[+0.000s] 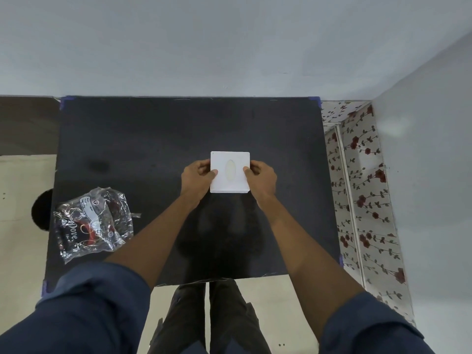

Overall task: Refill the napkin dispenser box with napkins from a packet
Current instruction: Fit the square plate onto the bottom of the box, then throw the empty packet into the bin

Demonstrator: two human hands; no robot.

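- Head view, looking straight down on a black table, and the white napkin dispenser box sits just past the middle of it, slot side up.
- Both hands are on it: the left hand pinches the left edge, thumb on top and fingers curled round the side; the right hand mirrors it on the right edge. So each hand is closed on the box, not open.
- The box looks to be resting on the table or barely off it; I can't tell which from here.
- The oval slot shows something pale inside. That reads as napkins in there, though it's too small to be sure how full it is.
- Over at the near left corner, well apart from the box, lies the clear plastic packet, crumpled and flattened, with dark printing and no white stack showing through it.
- My read: the packet looks emptied and the lid looks seated flush, so the filling itself seems done.
- What appears left is small: squaring the box up or setting it in place, letting go, and perhaps clearing that wrapper.
- Nobody else is at the table; only dark blue sleeves and bare forearms come into frame.
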